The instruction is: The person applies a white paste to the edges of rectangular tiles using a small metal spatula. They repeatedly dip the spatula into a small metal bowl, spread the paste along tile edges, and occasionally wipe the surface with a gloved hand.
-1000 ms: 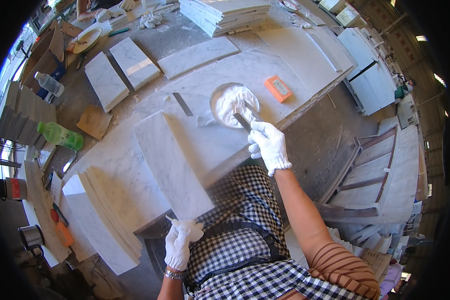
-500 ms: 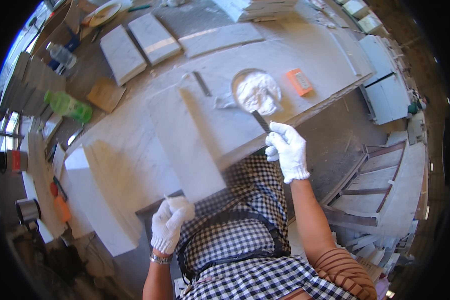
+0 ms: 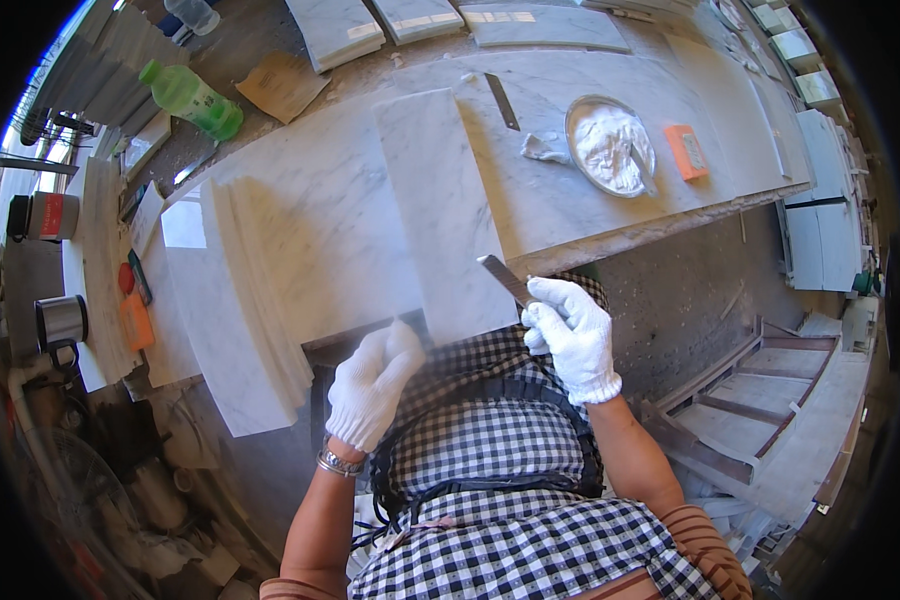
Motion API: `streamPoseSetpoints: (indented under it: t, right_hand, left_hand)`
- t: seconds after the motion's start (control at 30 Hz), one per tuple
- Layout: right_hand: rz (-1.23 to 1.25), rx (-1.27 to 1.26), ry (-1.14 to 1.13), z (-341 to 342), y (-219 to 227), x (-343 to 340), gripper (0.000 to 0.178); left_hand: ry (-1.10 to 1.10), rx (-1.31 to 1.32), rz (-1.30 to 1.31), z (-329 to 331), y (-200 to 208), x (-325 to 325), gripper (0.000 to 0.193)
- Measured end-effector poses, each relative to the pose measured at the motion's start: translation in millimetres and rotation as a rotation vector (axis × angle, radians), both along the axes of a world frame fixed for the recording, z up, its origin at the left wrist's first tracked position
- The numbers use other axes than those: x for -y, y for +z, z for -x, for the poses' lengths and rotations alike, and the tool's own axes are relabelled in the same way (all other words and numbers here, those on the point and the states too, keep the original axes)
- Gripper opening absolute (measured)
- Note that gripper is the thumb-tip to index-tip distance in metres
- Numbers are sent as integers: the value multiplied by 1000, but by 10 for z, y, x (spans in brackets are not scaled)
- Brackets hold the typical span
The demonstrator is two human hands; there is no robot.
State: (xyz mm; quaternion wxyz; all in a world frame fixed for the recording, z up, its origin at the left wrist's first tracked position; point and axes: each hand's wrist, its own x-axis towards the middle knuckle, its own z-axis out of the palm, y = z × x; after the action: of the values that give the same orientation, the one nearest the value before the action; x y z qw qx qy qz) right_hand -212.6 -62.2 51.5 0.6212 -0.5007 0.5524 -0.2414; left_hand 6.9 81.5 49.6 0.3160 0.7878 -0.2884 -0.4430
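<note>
My right hand [image 3: 572, 335], in a white knit glove, is closed around a narrow dark flat metal blade [image 3: 506, 278]. The blade's light-edged tip points up and left, just over the near right corner of a pale marble slab [image 3: 440, 190]. That slab lies on the marble-topped bench [image 3: 330, 190], with its near end at the bench's front edge. Beside the slab's near left corner is my gloved left hand [image 3: 375, 385]. Motion smears its fingertips, so I cannot tell whether they grip anything or touch the stone.
A bowl of white paste [image 3: 610, 150] holds a spatula. Around it lie a crumpled cloth [image 3: 546, 148], another dark metal strip [image 3: 502, 102] and an orange box [image 3: 686, 153]. Stacked slabs [image 3: 235, 310] stand at left, near a green bottle [image 3: 192, 100]. A wooden frame [image 3: 745, 400] is at right.
The view has shifted, so the bench appears higher and further right. My left hand has moved up toward the slab's near edge. The right hand keeps hold of the blade, now beside the slab's corner.
</note>
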Motion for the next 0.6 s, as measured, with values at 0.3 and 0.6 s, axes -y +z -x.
streamPoseSetpoints:
  t: [0.3, 0.6]
  right_hand:
    - [863, -316, 318, -127, -166, 36, 27]
    - [869, -542, 542, -114, 55, 5, 40]
  left_hand:
    - [5, -31, 27, -6, 31, -1, 38]
    - [-26, 2, 30, 5, -19, 26, 39]
